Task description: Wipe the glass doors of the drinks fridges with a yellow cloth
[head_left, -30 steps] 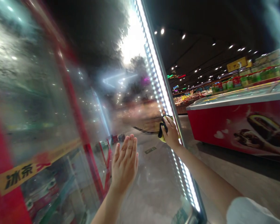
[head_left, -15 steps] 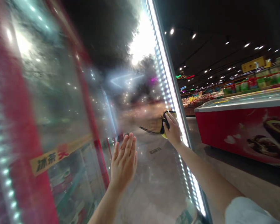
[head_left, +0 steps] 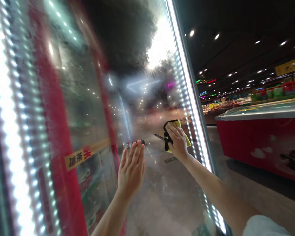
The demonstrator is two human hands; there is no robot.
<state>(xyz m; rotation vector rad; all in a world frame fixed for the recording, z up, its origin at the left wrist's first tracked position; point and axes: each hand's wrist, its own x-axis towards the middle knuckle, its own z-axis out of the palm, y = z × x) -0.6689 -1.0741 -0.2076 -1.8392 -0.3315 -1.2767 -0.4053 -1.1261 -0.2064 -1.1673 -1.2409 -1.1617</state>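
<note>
Before me is a glass door (head_left: 157, 183), fogged in its upper part and edged with bright LED strips. My right hand (head_left: 177, 140) presses a yellow cloth with a black border (head_left: 187, 140) against the glass near the right LED strip (head_left: 196, 118). Its fingers lie over the cloth, and part of the cloth is hidden under the palm. My left hand (head_left: 132, 170) is raised with its fingers straight and close together, palm toward the glass, holding nothing. Whether it touches the glass I cannot tell.
On the left are red frames (head_left: 71, 186) with a yellow label (head_left: 81, 158) bearing Chinese characters, seen in or through the glass. A red chest freezer (head_left: 250, 141) stands to the right, with several packaged goods (head_left: 280, 88) behind it. Ceiling lights shine above.
My right hand and the cloth have moved slightly left across the glass, away from the right LED strip. The view has turned left, bringing the left LED strip further in. My left hand stays raised.
</note>
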